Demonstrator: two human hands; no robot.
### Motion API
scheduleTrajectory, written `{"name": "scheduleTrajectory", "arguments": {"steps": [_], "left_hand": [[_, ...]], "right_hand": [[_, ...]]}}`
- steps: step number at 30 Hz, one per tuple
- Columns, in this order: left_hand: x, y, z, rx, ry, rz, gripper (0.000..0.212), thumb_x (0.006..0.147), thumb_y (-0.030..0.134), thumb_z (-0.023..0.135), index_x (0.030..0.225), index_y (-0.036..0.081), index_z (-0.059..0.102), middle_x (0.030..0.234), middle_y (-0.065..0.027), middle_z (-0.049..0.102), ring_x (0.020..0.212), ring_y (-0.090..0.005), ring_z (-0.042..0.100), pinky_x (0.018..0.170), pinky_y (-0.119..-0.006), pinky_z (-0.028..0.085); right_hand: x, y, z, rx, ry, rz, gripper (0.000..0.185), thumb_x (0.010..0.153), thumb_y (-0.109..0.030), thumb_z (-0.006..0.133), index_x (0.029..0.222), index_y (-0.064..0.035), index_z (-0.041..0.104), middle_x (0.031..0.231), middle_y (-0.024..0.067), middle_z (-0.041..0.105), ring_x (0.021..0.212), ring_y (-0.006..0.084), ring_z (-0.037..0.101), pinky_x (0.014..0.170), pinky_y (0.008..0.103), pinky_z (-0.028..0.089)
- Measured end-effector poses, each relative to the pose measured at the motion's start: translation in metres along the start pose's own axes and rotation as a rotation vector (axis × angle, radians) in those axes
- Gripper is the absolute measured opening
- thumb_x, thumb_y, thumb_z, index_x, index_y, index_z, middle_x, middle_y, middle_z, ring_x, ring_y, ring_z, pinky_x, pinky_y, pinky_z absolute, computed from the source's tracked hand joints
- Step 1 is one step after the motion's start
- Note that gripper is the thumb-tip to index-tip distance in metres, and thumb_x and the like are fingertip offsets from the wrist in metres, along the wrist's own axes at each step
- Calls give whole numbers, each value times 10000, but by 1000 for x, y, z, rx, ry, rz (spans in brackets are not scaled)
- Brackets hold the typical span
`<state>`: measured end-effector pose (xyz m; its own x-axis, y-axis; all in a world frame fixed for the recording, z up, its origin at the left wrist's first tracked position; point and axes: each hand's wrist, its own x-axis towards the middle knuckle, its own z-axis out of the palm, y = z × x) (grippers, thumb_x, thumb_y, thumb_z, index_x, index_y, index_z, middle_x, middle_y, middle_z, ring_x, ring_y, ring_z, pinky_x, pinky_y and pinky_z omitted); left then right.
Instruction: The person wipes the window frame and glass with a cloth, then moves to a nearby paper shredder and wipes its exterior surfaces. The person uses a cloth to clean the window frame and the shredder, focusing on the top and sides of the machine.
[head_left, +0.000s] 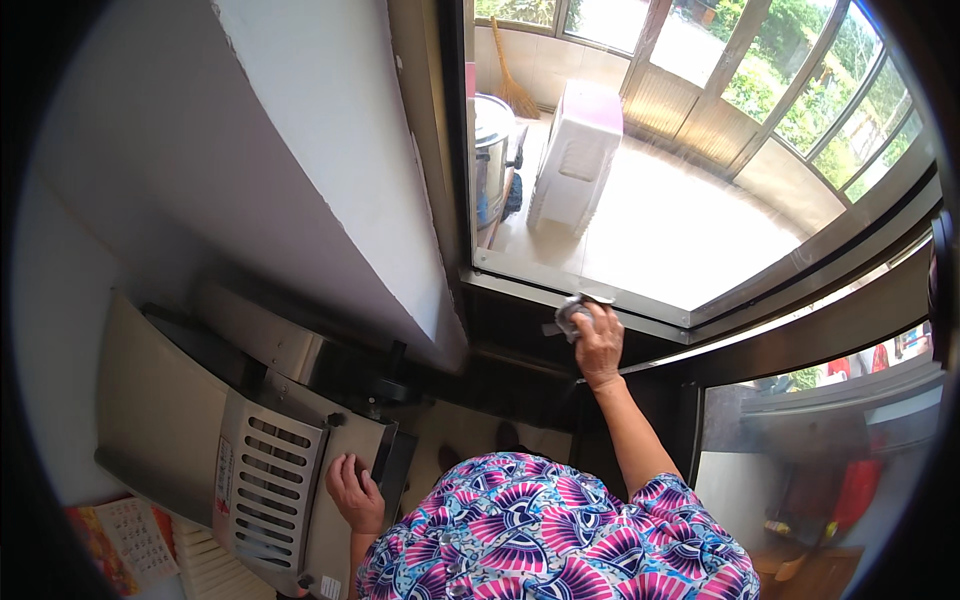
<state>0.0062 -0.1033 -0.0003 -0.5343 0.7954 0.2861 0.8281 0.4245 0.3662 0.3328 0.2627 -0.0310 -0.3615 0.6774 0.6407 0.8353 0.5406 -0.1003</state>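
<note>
My right hand grips a crumpled grey cloth at the lower rail of a metal window frame. Part of the cloth is hidden under my fingers. On the left, my left hand lies with its palm down on the steel top of a machine, holding nothing. That machine has a slotted metal guard, black knobs and a curved steel panel.
A white wall with a chipped edge stands left of the window. Behind the glass are a white cabinet-like appliance, a metal drum and a straw broom. At right, a glass door pane shows reflections.
</note>
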Motion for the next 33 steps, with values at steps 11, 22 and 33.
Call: {"name": "scheduleTrajectory", "arguments": {"steps": [11, 22, 33], "left_hand": [[2, 1, 3, 38, -24, -5, 336, 933, 113, 581, 1250, 4, 578, 1306, -180, 520, 1229, -393, 478, 1057, -498, 393], [-1, -2, 5, 62, -29, -9, 334, 951, 123, 536, 1261, 1, 564, 1312, -186, 513, 1222, -395, 477, 1042, -500, 399], [2, 1, 2, 55, -30, 24, 336, 932, 97, 557, 1254, 1, 558, 1301, -181, 516, 1198, -395, 483, 1028, -506, 402]], "right_hand": [[43, -38, 35, 299, 562, 794, 392, 847, -23, 578, 1220, 51, 479, 1251, 263, 451, 1214, 420, 421, 1045, 512, 360], [186, -68, -66, 156, 699, -3, 244, 787, -103, 753, 1012, -194, 779, 1250, 102, 537, 1215, 275, 431, 1001, 394, 398], [82, -17, 10, -155, 18, -575, 401, 872, -197, 618, 1262, -236, 702, 1285, -56, 594, 1200, 173, 444, 1048, 360, 327]]}}
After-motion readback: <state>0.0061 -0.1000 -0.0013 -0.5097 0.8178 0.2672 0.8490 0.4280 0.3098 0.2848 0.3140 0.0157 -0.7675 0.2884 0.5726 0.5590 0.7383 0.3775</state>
